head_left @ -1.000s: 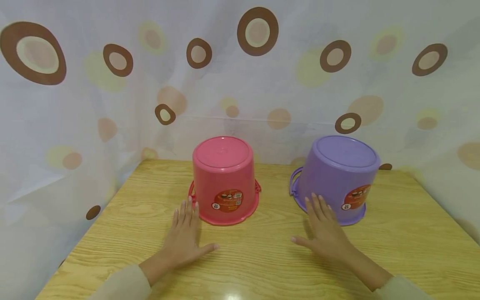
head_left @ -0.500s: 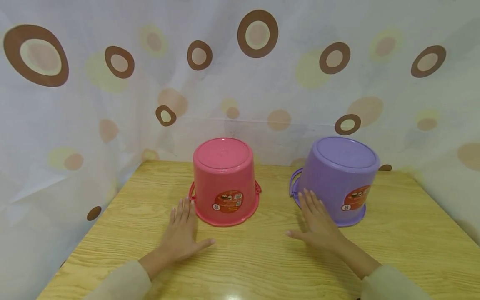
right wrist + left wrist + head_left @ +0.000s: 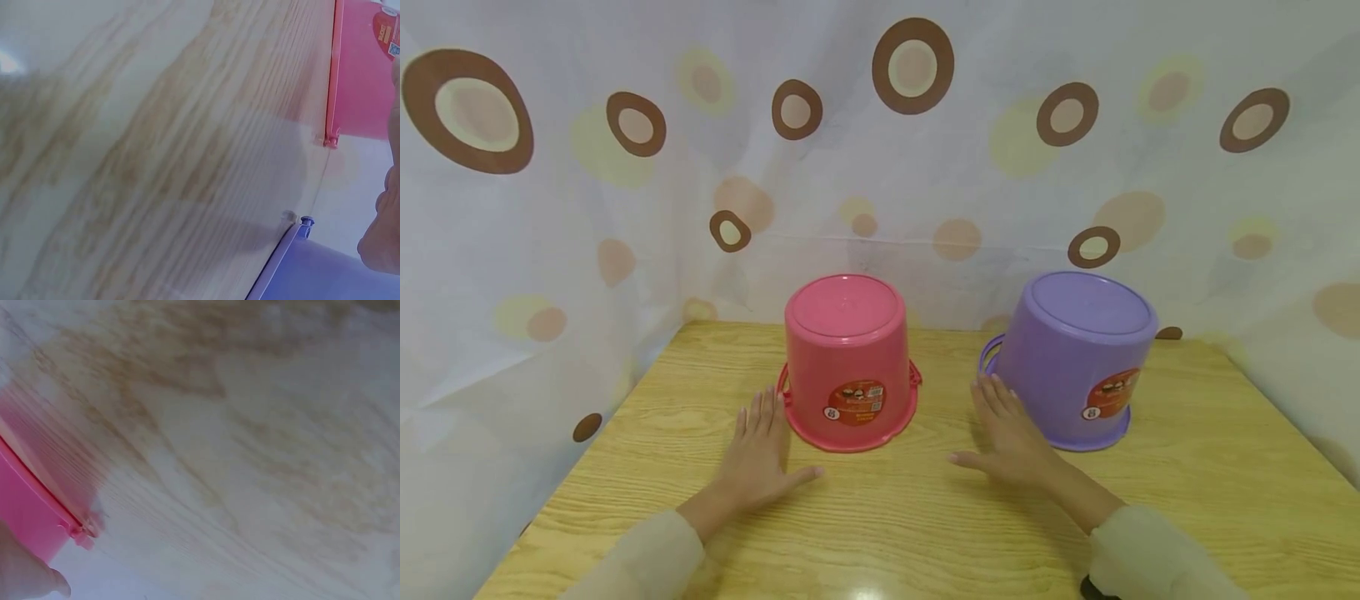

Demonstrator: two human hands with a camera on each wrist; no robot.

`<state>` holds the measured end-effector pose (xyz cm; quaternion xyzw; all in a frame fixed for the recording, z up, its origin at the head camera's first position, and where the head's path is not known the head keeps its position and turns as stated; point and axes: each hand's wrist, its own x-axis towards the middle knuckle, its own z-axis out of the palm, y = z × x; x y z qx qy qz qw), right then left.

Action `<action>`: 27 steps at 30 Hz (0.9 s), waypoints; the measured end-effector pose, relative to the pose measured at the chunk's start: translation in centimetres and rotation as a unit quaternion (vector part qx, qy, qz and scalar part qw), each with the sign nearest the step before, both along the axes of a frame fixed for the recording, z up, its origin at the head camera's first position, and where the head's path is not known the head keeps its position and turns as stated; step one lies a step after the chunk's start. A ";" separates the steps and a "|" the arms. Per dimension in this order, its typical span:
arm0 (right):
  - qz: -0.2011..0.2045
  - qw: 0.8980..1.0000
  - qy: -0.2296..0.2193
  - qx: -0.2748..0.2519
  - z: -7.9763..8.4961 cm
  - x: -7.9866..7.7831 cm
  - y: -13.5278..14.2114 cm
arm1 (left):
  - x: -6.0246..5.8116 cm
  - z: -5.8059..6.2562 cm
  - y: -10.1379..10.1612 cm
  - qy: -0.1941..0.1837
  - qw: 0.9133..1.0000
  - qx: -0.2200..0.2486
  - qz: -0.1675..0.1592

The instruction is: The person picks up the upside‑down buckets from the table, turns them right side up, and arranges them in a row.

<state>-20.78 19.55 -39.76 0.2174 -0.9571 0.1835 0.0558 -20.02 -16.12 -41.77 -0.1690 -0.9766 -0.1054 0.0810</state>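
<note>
A pink bucket (image 3: 846, 358) stands upside down on the wooden table (image 3: 880, 517), its red label facing me. To its right a purple bucket (image 3: 1067, 367), also bottom up, has its handle out on the left side. My left hand (image 3: 756, 458), fingers straight and thumb spread, is just left and in front of the pink bucket, fingertips near its rim. My right hand (image 3: 1015, 442) is spread the same way, its fingertips overlapping the purple bucket's lower left rim in the head view. Neither hand holds anything. Part of each hand shows at the edge of its wrist view.
A white curtain (image 3: 850, 167) with brown and yellow circles hangs behind the table and along both sides. A gap of bare tabletop separates the two buckets. A dark band (image 3: 1097, 588) shows under the right sleeve.
My right hand has moved left, from in front of the purple bucket to its left edge. My left hand has shifted slightly left. Both buckets have stayed in place.
</note>
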 end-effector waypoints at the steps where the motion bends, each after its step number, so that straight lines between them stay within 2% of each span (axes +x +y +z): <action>1: 0.001 1.000 -0.001 0.001 0.0 -0.1 -0.2 | -0.1 0.1 0.0 -0.003 1.000 0.001 0.001; 8: 0.007 1.000 -0.002 0.005 -0.3 -1.0 -1.0 | -0.8 0.5 -0.2 -0.013 1.000 0.000 0.006; 17: 0.027 0.999 -0.019 -0.006 -0.6 -2.2 -1.6 | -1.6 -0.1 -0.6 -0.012 1.000 0.012 0.005; 27: 0.039 0.998 -0.053 -0.014 -0.4 -3.6 -2.6 | -2.8 0.1 -1.1 -0.023 0.999 0.023 -0.013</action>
